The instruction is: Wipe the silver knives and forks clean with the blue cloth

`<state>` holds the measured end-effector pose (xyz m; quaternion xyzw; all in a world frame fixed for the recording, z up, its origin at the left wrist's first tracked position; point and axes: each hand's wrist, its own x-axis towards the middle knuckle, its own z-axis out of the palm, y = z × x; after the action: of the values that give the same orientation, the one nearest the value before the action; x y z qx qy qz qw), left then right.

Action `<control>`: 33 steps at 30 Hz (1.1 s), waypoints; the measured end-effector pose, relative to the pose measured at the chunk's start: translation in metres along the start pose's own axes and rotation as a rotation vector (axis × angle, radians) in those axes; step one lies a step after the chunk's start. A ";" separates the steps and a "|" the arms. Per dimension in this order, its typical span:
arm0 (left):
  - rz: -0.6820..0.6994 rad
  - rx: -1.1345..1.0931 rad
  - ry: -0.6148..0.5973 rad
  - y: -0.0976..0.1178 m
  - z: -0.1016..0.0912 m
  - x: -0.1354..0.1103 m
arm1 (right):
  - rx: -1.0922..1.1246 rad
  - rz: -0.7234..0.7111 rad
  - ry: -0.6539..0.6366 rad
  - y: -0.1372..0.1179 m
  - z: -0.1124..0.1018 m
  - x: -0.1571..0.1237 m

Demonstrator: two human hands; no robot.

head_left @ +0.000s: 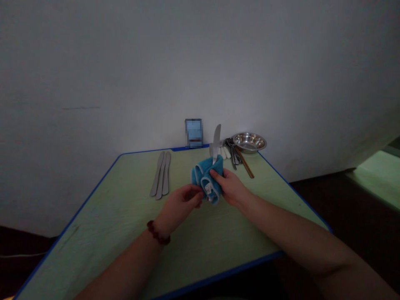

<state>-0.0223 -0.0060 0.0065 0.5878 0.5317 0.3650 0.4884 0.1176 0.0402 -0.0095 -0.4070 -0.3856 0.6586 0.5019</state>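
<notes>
My right hand point(233, 186) is closed around a blue cloth point(208, 166) with pale edging and a white label. Out of the top of the cloth rises the silver blade of a table knife point(216, 139), tilted slightly right; its handle is hidden in the folds. My left hand point(186, 198), a dark red beaded bracelet at its wrist, has its fingers curled against the cloth's lower left edge. Left of the cloth, three table knives point(162, 175) lie side by side on the table, handles toward me.
Behind the cloth lie white-handled cutlery point(225, 152), several dark metal utensils point(233, 152) and wooden chopsticks point(245, 162). A shiny metal bowl point(250, 142) sits at the back right corner. A blurred upright screen point(194, 133) stands against the wall. The pale green table point(125, 208) has a blue edge.
</notes>
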 end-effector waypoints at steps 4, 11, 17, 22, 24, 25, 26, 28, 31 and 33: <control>-0.055 -0.004 -0.037 0.001 0.005 0.000 | 0.029 -0.024 -0.003 0.000 0.002 -0.001; -0.008 0.092 -0.099 -0.009 0.006 0.003 | 0.014 -0.044 -0.008 0.006 0.003 0.000; 0.000 0.092 -0.089 -0.018 0.008 0.006 | -0.106 -0.068 -0.024 0.009 0.001 -0.001; -0.013 0.073 -0.137 -0.021 0.010 0.007 | -0.161 -0.055 -0.012 0.011 0.000 -0.001; -0.013 0.072 -0.159 -0.020 0.010 0.006 | -0.161 -0.046 -0.010 0.010 0.000 0.000; -0.010 0.068 -0.167 -0.019 0.010 0.005 | -0.150 -0.040 -0.011 0.010 0.000 0.000; -0.011 0.058 -0.175 -0.018 0.009 0.004 | -0.134 -0.035 -0.012 0.009 0.000 0.000; -0.028 0.018 -0.196 -0.015 0.010 0.003 | -0.102 -0.031 -0.016 0.006 0.000 0.000; -0.049 -0.034 -0.217 -0.011 0.010 0.002 | -0.073 -0.034 -0.004 0.004 0.000 0.000; -0.043 -0.028 -0.219 -0.010 0.010 0.002 | -0.060 -0.033 0.003 0.004 0.000 0.001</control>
<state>-0.0153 -0.0068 -0.0057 0.6057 0.4824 0.2955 0.5595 0.1166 0.0401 -0.0131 -0.4166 -0.4111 0.6377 0.5007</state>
